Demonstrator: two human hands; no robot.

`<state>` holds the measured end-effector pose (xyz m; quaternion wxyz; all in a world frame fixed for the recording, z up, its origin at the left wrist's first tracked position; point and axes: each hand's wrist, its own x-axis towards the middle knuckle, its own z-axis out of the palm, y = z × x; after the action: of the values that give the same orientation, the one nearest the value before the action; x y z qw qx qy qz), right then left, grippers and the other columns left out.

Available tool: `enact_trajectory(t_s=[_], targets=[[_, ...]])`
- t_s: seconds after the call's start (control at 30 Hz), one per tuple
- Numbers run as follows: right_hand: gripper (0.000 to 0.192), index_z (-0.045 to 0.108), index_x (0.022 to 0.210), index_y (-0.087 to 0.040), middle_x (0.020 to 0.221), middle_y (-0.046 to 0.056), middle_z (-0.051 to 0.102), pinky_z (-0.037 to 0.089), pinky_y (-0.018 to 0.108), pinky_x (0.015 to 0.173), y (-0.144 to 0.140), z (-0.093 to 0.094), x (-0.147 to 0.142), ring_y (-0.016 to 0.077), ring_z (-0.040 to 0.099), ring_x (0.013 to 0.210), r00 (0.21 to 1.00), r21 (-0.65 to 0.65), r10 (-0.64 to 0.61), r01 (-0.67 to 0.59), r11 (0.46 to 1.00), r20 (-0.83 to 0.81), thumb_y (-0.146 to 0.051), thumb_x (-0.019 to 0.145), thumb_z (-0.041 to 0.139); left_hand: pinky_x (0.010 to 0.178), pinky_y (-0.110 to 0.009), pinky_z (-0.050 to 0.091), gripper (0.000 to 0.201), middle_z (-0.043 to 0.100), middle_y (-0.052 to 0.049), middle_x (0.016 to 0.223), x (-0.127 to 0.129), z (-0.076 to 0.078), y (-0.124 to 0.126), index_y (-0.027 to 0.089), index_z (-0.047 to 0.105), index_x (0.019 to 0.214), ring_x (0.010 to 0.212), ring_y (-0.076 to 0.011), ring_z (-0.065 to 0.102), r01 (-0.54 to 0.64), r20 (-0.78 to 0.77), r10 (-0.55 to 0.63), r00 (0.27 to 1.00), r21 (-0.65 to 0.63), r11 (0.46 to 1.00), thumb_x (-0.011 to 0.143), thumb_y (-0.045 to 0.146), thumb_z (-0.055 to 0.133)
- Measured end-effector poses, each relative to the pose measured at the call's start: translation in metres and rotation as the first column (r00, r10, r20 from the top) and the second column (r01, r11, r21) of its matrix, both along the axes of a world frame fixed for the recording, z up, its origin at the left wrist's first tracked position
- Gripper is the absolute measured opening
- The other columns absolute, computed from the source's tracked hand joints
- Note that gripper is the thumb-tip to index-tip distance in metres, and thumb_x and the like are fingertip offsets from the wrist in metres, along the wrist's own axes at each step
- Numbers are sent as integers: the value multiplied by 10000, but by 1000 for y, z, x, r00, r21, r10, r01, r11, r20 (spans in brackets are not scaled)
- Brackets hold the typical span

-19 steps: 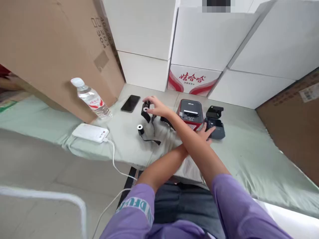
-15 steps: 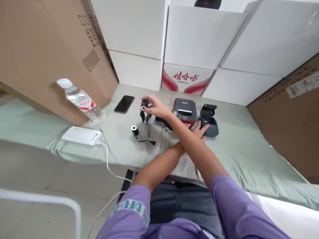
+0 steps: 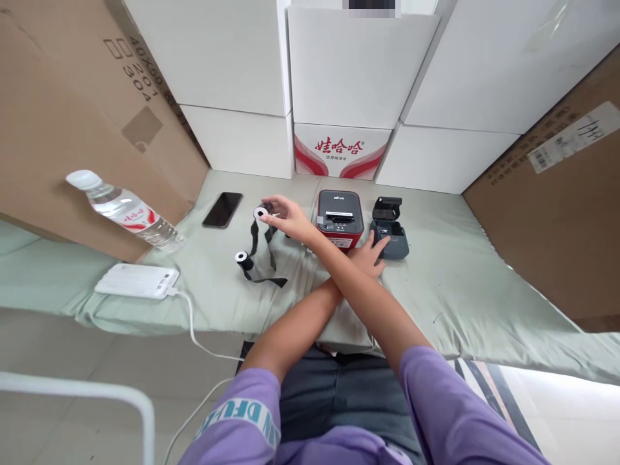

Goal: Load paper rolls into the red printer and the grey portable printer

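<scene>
Your arms are crossed over the desk (image 3: 460,284). Your right hand (image 3: 285,218) reaches left, its fingers (image 3: 271,208) pinched on a small ribbon roll (image 3: 261,212) lifted above the green cover, black tape trailing down to a second roll (image 3: 241,258) lying below. Your left hand (image 3: 371,248) rests with fingers spread, touching the small grey printer (image 3: 390,230), just beside the red-and-black printer (image 3: 340,218). A phone (image 3: 222,210) lies to the left.

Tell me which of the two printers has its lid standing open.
The small dark grey printer on the right, by the left hand: its lid stands up at the back. The red-and-black printer beside it is closed on top.
</scene>
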<state>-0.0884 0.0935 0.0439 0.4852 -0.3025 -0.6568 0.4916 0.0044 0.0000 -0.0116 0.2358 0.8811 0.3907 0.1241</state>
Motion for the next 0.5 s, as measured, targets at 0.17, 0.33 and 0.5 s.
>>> enact_trajectory(t_s=[0.17, 0.33, 0.5], targets=[[586, 654, 1133, -202, 1026, 46, 733, 574, 310, 845, -4, 11, -1, 167, 696, 907, 996, -86, 12, -20, 996, -90, -549, 715, 874, 808, -479, 623, 785, 180, -110, 1769, -2, 2, 0, 374, 273, 1676, 990, -344, 763, 6, 27, -6, 1000, -7, 1000, 935, 379, 531], [556, 651, 1075, -224, 1022, 40, 758, 571, 267, 751, -11, 27, 7, 171, 733, 892, 976, -177, -5, -34, 984, -217, -617, 734, 850, 912, -504, 605, 799, 127, -99, 1780, -4, 14, -2, 373, 259, 1683, 1091, -373, 740, 10, -1, -10, 1000, -72, 997, 937, 347, 547], [480, 646, 998, -234, 871, 39, 744, 608, 305, 753, -26, 48, 30, 195, 737, 846, 941, -347, 26, -150, 926, -338, -654, 807, 776, 1167, -609, 428, 782, 101, -114, 1782, -1, 6, 3, 351, 257, 1688, 1435, -462, 512, 32, 15, -32, 999, -49, 998, 965, 339, 555]])
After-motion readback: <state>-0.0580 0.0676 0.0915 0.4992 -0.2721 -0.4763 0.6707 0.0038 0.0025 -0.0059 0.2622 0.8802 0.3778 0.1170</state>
